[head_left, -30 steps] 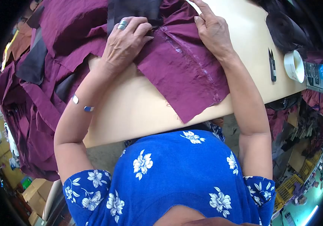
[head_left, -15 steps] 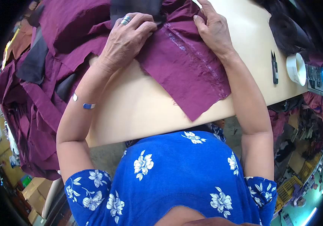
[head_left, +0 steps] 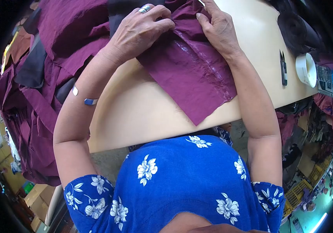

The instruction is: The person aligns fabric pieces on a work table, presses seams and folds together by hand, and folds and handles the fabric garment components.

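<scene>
A maroon fabric piece (head_left: pixel 186 77) lies on the table with one pointed corner towards me. A pale, frayed-looking seam line runs down it. My left hand (head_left: pixel 145 31), wearing a ring, is above the seam's upper end. Its thumb and finger are pinched together; what is between them is too small to make out. My right hand (head_left: pixel 219 33) is at the right edge of the same fabric, thumb on the gathered cloth. The fingertips of that hand run to the top of the view. Black cloth (head_left: pixel 121 13) lies behind my left hand.
A heap of maroon fabric (head_left: pixel 73 31) spreads over the left side and hangs off the table (head_left: pixel 135 112). At the right lie black thread snips (head_left: pixel 283 70), a white tape roll (head_left: pixel 306 70), a plastic bottle (head_left: pixel 323 75) and a dark roll (head_left: pixel 296 31).
My left hand has moved slightly right and up, and its wrist looks raised off the fabric. Its elbow has swung left. The right hand has barely moved.
</scene>
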### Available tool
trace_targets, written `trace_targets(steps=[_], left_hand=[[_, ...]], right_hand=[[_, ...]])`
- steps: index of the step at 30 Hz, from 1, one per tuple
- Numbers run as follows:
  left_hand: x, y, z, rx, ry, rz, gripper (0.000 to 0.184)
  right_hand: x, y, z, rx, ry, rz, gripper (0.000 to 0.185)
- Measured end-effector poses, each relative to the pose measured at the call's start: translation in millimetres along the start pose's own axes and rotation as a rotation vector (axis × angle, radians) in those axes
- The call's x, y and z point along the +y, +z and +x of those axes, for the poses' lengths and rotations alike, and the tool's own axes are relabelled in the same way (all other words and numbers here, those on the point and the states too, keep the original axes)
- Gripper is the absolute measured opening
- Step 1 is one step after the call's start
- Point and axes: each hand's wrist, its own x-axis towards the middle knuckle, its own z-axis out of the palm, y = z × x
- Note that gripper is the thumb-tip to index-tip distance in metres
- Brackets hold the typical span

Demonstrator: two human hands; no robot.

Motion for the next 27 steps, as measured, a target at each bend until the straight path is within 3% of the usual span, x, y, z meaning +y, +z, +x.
trace_targets(steps=[11,14,20,22,27], left_hand=[[-16,-9,16,-0.308,0.322,0.176,0.021],[-9,-10,18,-0.378,0.272,0.301,0.023],[-12,8,1,-0.196,0.210,0.377,0.020],[-9,2,-6,-0.313,0.089,0.256,0.025],[-20,4,-25,-0.132,-0.119,0.046,0.022]], right_hand=[[1,1,1,-0.011,-0.075,-0.014,0.052],[3,-3,1,-0.056,-0.043,-0.003,0.054],[1,-1,2,-0.088,-0.008,0.015,0.054],[-2,-2,2,-0.056,-0.052,0.008,0.054],[5,2,1,-0.099,0.090,0.038,0.058]])
